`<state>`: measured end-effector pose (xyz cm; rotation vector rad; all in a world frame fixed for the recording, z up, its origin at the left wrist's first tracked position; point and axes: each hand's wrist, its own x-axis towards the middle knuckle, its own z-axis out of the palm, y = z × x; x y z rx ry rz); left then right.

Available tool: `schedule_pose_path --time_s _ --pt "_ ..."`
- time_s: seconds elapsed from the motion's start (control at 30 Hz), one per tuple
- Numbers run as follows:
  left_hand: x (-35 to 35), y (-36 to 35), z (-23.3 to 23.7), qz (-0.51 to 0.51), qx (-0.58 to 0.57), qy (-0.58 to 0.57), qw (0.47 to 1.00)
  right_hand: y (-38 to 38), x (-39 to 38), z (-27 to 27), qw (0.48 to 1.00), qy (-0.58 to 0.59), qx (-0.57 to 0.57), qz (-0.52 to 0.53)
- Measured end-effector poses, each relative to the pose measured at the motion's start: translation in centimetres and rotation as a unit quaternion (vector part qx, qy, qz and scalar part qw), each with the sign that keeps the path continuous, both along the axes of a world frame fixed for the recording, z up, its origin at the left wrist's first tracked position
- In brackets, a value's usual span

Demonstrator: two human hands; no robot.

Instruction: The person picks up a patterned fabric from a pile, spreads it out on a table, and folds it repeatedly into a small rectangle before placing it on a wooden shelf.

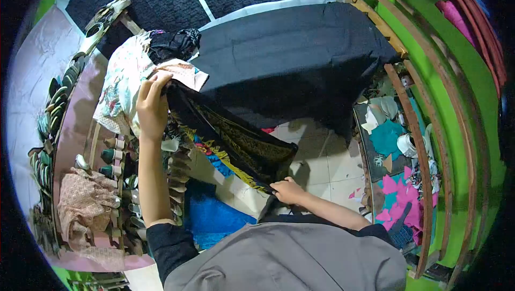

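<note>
A black cloth [230, 130] with a gold pattern and a yellow, red and blue edge is stretched on a slant between my two hands. My left hand [152, 106] is raised, its fingers closed on the upper left corner, beside a pile of white printed fabric [122, 71]. Lower down and nearer my body, my right hand [288, 190] pinches the cloth's other end. The cloth hangs above the tiled floor, partly folded over itself.
A table covered in black cloth [284, 49] stands ahead. Shoe lasts [110, 157] and peach lace [80, 200] sit on the left rack. Blue fabric [209, 216] lies low in front. Pink scraps [402, 205] and teal scraps [387, 138] lie at right, by wooden rails [416, 130].
</note>
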<state>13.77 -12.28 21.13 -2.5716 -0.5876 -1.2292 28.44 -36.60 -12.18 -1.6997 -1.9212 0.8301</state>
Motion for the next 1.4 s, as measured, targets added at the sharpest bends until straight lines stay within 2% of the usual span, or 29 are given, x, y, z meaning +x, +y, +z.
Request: schedule_pose_path --time_s 0.07,0.1,0.2,0.27,0.33,0.37,0.43,0.47,0.5,0.53,0.57,0.6,0.67,0.73,0.8,0.83,0.87,0.9,0.93,0.97,1.0,1.07,1.1,1.13,1.17,1.23,1.27,1.33,1.4 --pt "0.3 -0.1 -0.3 0.014 -0.020 -0.017 1.000 -0.1 0.5 0.1 0.999 -0.014 -0.042 0.026" --pt "0.6 -0.4 -0.4 0.024 -0.031 -0.036 0.999 -0.2 0.2 -0.5 1.000 -0.009 -0.005 -0.003" --pt "1.1 0.0 -0.6 0.031 -0.021 -0.063 0.997 -0.2 0.2 -1.5 0.998 -0.006 -0.041 -0.036" --pt "1.5 0.3 -0.8 -0.012 -0.051 -0.080 0.995 -0.4 0.9 -1.5 0.988 0.075 -0.001 -0.138" --pt "1.3 0.9 -1.2 0.033 -0.113 -0.099 0.988 -0.7 2.3 -1.6 0.958 0.156 0.037 -0.239" --pt "1.3 1.2 -1.2 0.053 -0.125 -0.104 0.985 -0.6 3.3 -2.0 0.935 0.168 0.124 -0.287" --pt "0.6 2.5 -1.5 0.048 -0.155 -0.121 0.979 -0.2 6.4 -1.3 0.888 0.241 0.010 -0.392" --pt "0.1 3.3 -1.7 0.083 -0.187 -0.107 0.973 0.3 8.4 -2.6 0.856 0.303 0.122 -0.401" --pt "-0.4 4.0 -1.9 0.117 -0.218 -0.094 0.964 0.3 10.7 -0.9 0.853 0.274 0.125 -0.425" --pt "-0.9 4.8 -2.2 0.150 -0.248 -0.081 0.954 0.9 12.5 -2.0 0.766 0.375 0.128 -0.506" --pt "-1.6 6.1 -3.2 0.131 -0.242 -0.080 0.958 1.1 15.2 -1.4 0.679 0.494 0.122 -0.530" --pt "-1.9 6.7 -4.1 0.138 -0.296 -0.069 0.943 0.9 17.2 -1.3 0.641 0.565 0.208 -0.476" --pt "-1.4 7.1 -6.5 0.176 -0.294 -0.073 0.936 -0.6 17.9 5.7 0.618 0.660 0.205 -0.375" --pt "-0.5 8.2 -8.8 0.134 -0.355 -0.112 0.918 -2.1 16.8 7.9 0.744 0.546 0.223 -0.314" --pt "0.2 8.6 -9.3 0.098 -0.407 -0.129 0.899 -2.5 14.1 6.2 0.825 0.514 0.101 -0.212" --pt "1.5 7.4 -8.8 0.073 -0.470 -0.198 0.857 -2.0 12.4 5.2 0.938 0.307 0.093 -0.130" --pt "2.3 7.8 -9.1 0.002 -0.502 -0.252 0.827 -1.6 10.4 3.6 0.962 0.265 0.063 -0.006" --pt "3.1 7.4 -8.6 -0.046 -0.497 -0.232 0.835 -1.0 7.9 0.2 0.944 0.322 -0.012 0.067" --pt "3.8 6.9 -8.0 -0.092 -0.490 -0.211 0.841 -1.1 5.8 2.2 0.941 0.294 -0.144 0.084" --pt "4.2 7.1 -7.9 -0.099 -0.484 -0.173 0.852 -0.6 3.9 -1.0 0.957 0.237 -0.127 0.111" --pt "5.2 4.9 -6.1 -0.105 -0.416 -0.123 0.895 -0.4 3.4 0.2 0.961 0.157 -0.169 0.150" --pt "5.4 4.2 -5.7 -0.106 -0.415 -0.034 0.903 0.6 3.4 0.8 0.940 0.129 -0.215 0.232" --pt "5.5 3.7 -5.1 -0.137 -0.397 0.012 0.907 1.5 3.9 1.6 0.948 0.143 -0.189 0.213" --pt "5.7 2.9 -5.1 -0.168 -0.462 0.014 0.871 2.3 4.5 2.4 0.955 0.158 -0.163 0.192" --pt "5.7 2.2 -4.8 -0.174 -0.450 0.039 0.875 2.8 5.2 -0.3 0.973 0.206 -0.033 0.095" --pt "5.6 1.2 -4.3 -0.179 -0.443 0.080 0.875 3.9 6.9 4.7 0.959 0.275 0.009 -0.075" --pt "5.6 0.8 -4.1 -0.178 -0.448 0.096 0.871 4.6 7.4 6.0 0.951 0.277 0.066 -0.118" --pt "5.4 -0.1 -3.6 -0.194 -0.457 0.125 0.859 6.0 8.3 8.7 0.940 0.266 0.156 -0.144" --pt "5.3 -0.9 -3.1 -0.232 -0.464 0.151 0.841 6.6 8.0 13.0 0.938 0.247 0.182 -0.162"
